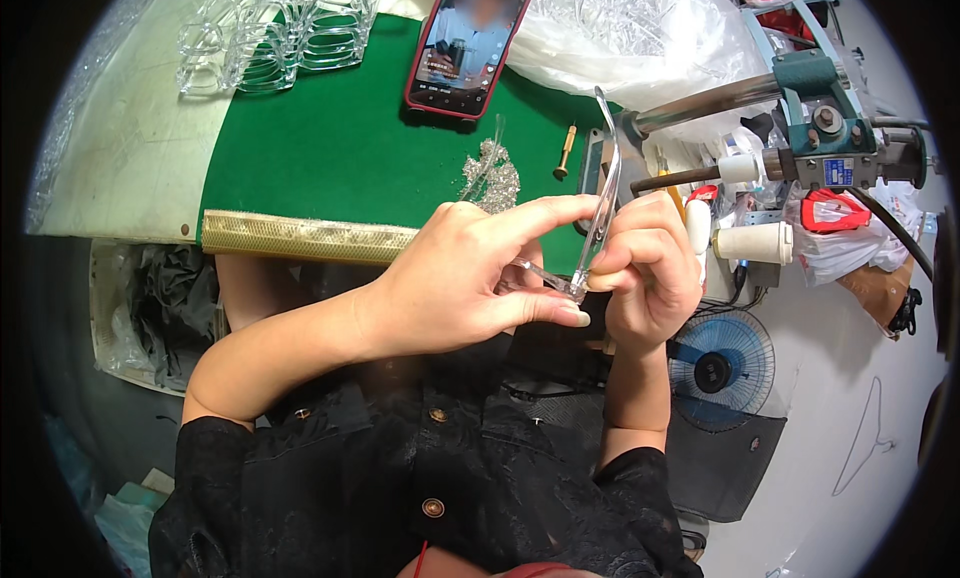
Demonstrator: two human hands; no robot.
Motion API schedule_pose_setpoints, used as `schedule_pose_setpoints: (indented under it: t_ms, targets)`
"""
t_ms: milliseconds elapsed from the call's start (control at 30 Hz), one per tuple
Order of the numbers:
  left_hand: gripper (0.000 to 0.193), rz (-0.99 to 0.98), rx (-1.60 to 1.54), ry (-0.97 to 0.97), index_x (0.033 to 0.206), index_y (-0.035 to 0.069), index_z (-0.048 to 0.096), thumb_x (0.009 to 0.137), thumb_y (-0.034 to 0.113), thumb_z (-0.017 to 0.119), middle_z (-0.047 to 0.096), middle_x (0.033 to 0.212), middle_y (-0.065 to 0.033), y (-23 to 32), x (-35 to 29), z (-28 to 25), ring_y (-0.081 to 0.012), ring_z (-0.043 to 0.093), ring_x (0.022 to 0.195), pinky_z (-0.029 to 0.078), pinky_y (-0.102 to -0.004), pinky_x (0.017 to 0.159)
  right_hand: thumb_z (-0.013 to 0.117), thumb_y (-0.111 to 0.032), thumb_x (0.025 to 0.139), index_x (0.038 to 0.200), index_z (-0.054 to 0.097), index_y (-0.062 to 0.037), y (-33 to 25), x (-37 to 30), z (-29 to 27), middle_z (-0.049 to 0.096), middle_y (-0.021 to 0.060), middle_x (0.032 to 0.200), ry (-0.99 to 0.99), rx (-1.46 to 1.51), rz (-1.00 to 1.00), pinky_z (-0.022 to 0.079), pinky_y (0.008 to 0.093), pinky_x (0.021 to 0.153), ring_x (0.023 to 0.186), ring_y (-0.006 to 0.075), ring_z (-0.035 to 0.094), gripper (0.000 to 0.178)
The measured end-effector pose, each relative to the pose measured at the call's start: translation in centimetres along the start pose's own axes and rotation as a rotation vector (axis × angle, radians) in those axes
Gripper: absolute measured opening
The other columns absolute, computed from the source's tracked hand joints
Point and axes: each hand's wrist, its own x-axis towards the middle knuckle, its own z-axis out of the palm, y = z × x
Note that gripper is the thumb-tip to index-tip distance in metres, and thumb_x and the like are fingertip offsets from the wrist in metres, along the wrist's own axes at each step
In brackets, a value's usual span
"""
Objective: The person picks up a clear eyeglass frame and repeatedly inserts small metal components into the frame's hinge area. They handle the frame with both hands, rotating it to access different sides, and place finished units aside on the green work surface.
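Both of my hands hold a pair of clear plastic eyeglasses (pixel 607 193) above the table's near right edge. My left hand (pixel 470 258) grips the front between thumb and fingers, and its palm hides much of the rims. With thumb and bent fingers, my right hand (pixel 650 263) pinches the glasses near the hinge. One clear temple points up and away from me. Beyond my left hand, a heap of tiny silvery screws (pixel 497 183) lies on the green mat (pixel 310 148), with a loose clear temple (pixel 484 168) across it. A small brass screwdriver (pixel 566 153) lies farther right.
Several clear frames (pixel 270 53) stand at the back left. A phone (pixel 468 48) in a red case leans at the back, beside a bag of clear parts (pixel 620 38). A metal bench machine (pixel 800 148) juts in from the right. Below are a white cup (pixel 752 243) and a fan (pixel 712 371).
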Motion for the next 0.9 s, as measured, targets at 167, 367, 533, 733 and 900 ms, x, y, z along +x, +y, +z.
schedule_pose_setpoints:
  t_ms: [167,367,533,733,900]
  targets:
    - [0.072,-0.028,-0.049,-0.006,0.136,0.002,0.046,0.073,0.010,0.079,0.065,0.071,-0.0054,0.16,-0.05,-0.15,-0.0075,0.060,0.058,0.047,-0.0217,0.058,0.075,-0.011,0.070,0.076,0.064,-0.0044,0.14,-0.03,0.18,0.058,0.0053,0.075,0.027,0.088,0.022,0.042,0.0285,0.060,0.070,0.0188,0.055,0.014]
    - [0.072,-0.047,-0.113,0.004,0.137,0.000,0.045,0.073,0.005,0.078,0.067,0.083,-0.0049,0.26,-0.08,-0.14,-0.0059,0.060,0.063,0.048,-0.0206,0.060,0.075,-0.011,0.071,0.075,0.062,-0.0040,-0.09,-0.04,0.64,0.057,0.0050,0.075,0.078,0.126,0.069,0.042,0.0272,0.061,0.070,0.0177,0.054,0.015]
    - [0.071,-0.052,-0.097,-0.008,0.136,0.001,0.045,0.074,0.006,0.078,0.066,0.072,-0.0044,0.55,0.11,-0.33,-0.0058,0.059,0.059,0.048,-0.0207,0.060,0.074,-0.017,0.073,0.074,0.061,-0.0050,0.01,-0.19,0.66,0.057,0.0046,0.074,0.070,0.078,0.051,0.042,0.0280,0.062,0.070,0.0183,0.053,0.018]
    - [0.071,-0.032,-0.085,0.004,0.137,0.001,0.045,0.074,0.008,0.078,0.065,0.068,-0.0046,0.29,0.33,-0.16,-0.0058,0.059,0.058,0.047,-0.0208,0.060,0.074,-0.019,0.073,0.073,0.061,-0.0058,0.22,-0.07,0.58,0.057,0.0046,0.074,0.075,0.035,0.014,0.042,0.0294,0.063,0.070,0.0192,0.052,0.019]
    - [0.071,-0.038,-0.072,-0.002,0.138,0.002,0.042,0.075,0.003,0.076,0.066,0.073,-0.0050,0.29,0.65,0.03,-0.0058,0.060,0.063,0.048,-0.0217,0.061,0.078,-0.020,0.071,0.077,0.061,-0.0034,0.72,-0.90,0.63,0.055,0.0045,0.074,0.160,0.158,0.091,0.041,0.0272,0.065,0.071,0.0169,0.052,0.025]
